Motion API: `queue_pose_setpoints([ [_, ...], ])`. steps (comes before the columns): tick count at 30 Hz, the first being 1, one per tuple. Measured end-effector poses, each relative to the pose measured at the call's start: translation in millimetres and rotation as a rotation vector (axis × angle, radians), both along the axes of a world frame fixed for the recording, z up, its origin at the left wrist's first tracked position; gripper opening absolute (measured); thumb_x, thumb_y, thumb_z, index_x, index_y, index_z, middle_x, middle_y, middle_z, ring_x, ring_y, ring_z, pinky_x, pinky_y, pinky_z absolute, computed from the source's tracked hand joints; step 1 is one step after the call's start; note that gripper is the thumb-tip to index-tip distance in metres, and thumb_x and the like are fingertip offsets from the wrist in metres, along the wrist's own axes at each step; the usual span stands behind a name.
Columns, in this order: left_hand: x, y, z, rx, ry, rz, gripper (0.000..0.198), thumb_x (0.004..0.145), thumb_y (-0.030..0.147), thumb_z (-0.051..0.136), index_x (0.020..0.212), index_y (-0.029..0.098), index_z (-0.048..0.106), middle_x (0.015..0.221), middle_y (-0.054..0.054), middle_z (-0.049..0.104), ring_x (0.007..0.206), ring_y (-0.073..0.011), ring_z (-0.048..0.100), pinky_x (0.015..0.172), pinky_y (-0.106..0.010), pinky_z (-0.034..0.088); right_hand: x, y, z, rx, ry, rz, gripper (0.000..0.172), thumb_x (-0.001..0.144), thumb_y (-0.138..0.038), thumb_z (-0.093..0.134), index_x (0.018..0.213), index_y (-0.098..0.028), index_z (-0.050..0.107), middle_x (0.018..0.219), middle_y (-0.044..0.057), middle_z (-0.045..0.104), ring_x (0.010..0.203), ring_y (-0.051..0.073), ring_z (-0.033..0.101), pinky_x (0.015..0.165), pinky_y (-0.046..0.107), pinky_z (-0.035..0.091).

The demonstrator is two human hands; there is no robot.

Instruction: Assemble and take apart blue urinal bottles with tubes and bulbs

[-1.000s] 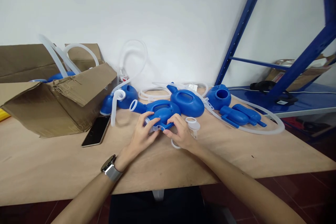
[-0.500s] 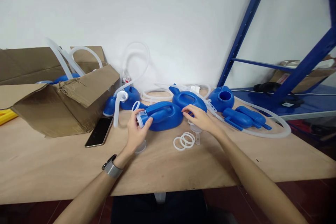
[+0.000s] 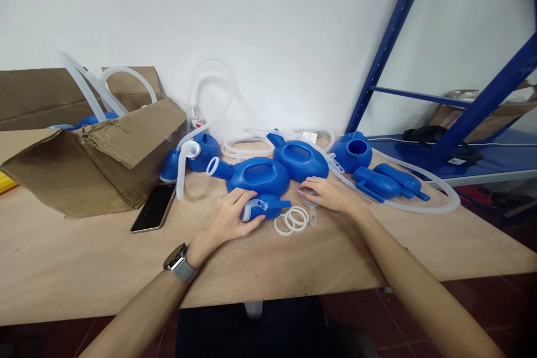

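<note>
My left hand [image 3: 231, 217] is closed around a blue cup-shaped plastic piece [image 3: 272, 207] with a narrow stem pointing right and a translucent cap on its wide end. This piece lies low at the tabletop, in front of a blue handled urinal bottle [image 3: 264, 180] with a white ring [image 3: 212, 166] at its mouth. My right hand [image 3: 325, 193] pinches a clear plastic lid [image 3: 309, 199], whose strap tab rests on the table. Between my hands lie several white sealing rings [image 3: 297, 218]. Behind sits another blue handled bottle [image 3: 302, 163].
An open cardboard box [image 3: 96, 173] with hoses and blue parts stands left, beside a phone [image 3: 153, 210]. Two more blue cup pieces [image 3: 380, 183], a blue bottle [image 3: 351, 152] and a clear hose [image 3: 444, 204] lie right. A blue metal shelf [image 3: 394, 39] rises behind.
My left hand has lowered the blue cup piece from in front of the bottle to the tabletop. My right hand has moved down from beside the rear bottle onto the clear lid.
</note>
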State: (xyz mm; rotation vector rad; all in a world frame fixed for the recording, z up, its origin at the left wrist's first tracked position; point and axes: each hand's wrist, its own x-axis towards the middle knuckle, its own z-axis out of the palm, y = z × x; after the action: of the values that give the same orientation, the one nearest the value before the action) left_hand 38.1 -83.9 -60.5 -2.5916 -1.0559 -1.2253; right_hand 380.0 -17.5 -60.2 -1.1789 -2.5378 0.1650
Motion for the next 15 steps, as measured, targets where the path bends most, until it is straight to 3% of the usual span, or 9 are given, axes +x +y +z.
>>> queue_pose_setpoints([
  [6,-3.9,4.0,-1.8,0.04,0.237,-0.04,0.049,0.09,0.047,0.071,0.13,0.019,0.062,0.113,-0.013,0.073,0.102,-0.0308,0.07,0.082,-0.044,0.059,4.5,-0.6,-1.1,0.03,0.012,-0.009,0.024,0.099,-0.037,0.055,0.105,-0.026,0.075,0.102,0.006,0.074,0.098,0.024,0.069,0.086,0.036,0.052],
  [11,-4.9,3.4,0.4,-0.039,0.328,-0.087,0.057,0.088,0.032,0.072,0.141,0.02,0.057,0.134,-0.015,0.066,0.123,-0.033,0.061,0.098,-0.048,0.052,2.7,-4.2,1.3,0.124,-0.027,-0.008,0.021,0.095,-0.024,0.057,0.108,-0.024,0.073,0.106,0.007,0.074,0.1,0.025,0.069,0.086,0.038,0.052],
  [15,-4.2,-0.4,5.7,-0.11,0.384,-0.132,0.078,0.083,0.046,0.078,0.152,0.024,0.049,0.147,-0.017,0.056,0.133,-0.0378,0.052,0.106,-0.053,0.045,-6.2,-6.0,-2.8,0.171,0.066,0.009,0.021,0.1,-0.033,0.056,0.106,-0.025,0.075,0.107,0.007,0.073,0.1,0.026,0.069,0.086,0.039,0.054],
])
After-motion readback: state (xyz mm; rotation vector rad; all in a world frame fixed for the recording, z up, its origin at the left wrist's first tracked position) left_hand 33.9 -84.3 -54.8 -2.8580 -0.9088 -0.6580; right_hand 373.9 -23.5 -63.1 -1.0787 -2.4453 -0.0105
